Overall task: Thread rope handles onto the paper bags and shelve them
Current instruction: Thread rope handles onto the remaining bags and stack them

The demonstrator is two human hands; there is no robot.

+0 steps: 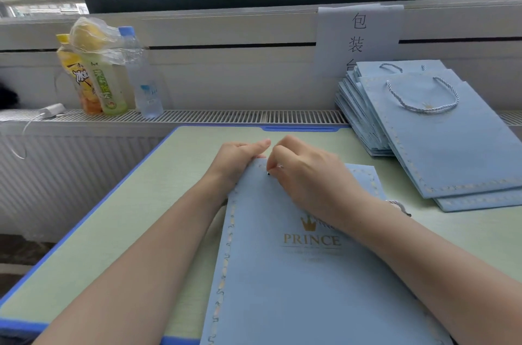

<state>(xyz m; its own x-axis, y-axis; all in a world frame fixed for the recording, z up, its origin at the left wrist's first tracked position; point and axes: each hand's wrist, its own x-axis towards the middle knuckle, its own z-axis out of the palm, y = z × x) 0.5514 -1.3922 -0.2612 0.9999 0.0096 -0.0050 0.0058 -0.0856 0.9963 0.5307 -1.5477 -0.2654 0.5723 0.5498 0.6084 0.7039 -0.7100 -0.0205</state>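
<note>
A flat light-blue paper bag (296, 274) printed with a gold crown and "PRINCE" lies on the green desk in front of me. My left hand (240, 158) grips the bag's top left corner. My right hand (305, 175) is curled over the top edge and pinches the dark tip of a rope handle (269, 173) at a hole in the bag. The other end of the rope (401, 207) trails out on the desk past my right wrist. A stack of blue bags with rope handles (429, 130) leans at the right.
Three drink bottles (110, 76) and a plastic bag stand on the radiator ledge at the back left, beside a white charger (52, 110). A paper sign (358, 37) hangs on the wall under the window. The desk has a blue rim (84, 217).
</note>
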